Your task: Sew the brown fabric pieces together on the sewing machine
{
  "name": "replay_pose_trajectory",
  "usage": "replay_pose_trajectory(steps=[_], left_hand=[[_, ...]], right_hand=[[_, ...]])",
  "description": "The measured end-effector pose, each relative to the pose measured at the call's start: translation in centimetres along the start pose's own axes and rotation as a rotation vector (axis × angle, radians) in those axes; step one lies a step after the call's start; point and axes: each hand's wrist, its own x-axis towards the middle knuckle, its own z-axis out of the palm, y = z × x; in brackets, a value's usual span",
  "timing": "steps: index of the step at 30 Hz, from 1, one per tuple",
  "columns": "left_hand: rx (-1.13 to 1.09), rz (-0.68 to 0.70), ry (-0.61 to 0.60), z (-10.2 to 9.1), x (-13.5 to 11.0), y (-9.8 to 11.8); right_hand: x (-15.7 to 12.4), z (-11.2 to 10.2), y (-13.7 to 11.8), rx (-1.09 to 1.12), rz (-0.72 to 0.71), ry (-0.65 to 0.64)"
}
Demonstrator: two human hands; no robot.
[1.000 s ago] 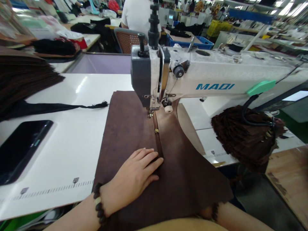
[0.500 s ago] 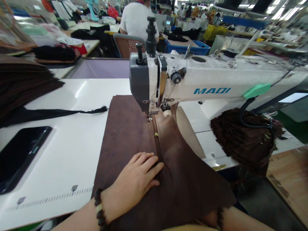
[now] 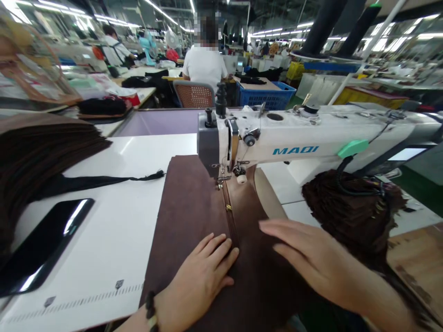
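Observation:
A brown leather-like panel (image 3: 187,207) lies on the white table, its far part under the needle area of a sewing machine (image 3: 294,138). Down its middle runs a narrow zipper strip (image 3: 233,226) with a gold zipper pull (image 3: 228,208) just in front of the presser foot (image 3: 220,184). My left hand (image 3: 204,272) rests flat on the panel, fingers stretched, tips beside the strip. Above the panel's right side, my right hand (image 3: 311,258) is held with fingers extended and nothing in it; it is slightly blurred.
A black phone (image 3: 48,244) and a stack of brown pieces (image 3: 44,147) lie on the left, with a black fabric strip (image 3: 104,182) between. Another brown bundle (image 3: 349,207) sits right of the machine. Ahead, a person in white (image 3: 205,64) sits near a blue crate (image 3: 266,94).
My right hand has risen from low at the panel's right edge to above the panel. My left hand stays by the strip. The camera view has tilted up.

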Motion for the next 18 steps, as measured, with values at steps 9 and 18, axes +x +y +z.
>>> replay_pose_trajectory(steps=[9, 18], left_hand=[[0.068, 0.023, 0.057, -0.2, 0.3, 0.1], [0.039, -0.006, 0.027, 0.2, 0.8, 0.4]], right_hand=[[5.4, 9.2, 2.1, -0.172, -0.042, -0.085], [5.0, 8.9, 2.3, -0.205, -0.044, -0.109]])
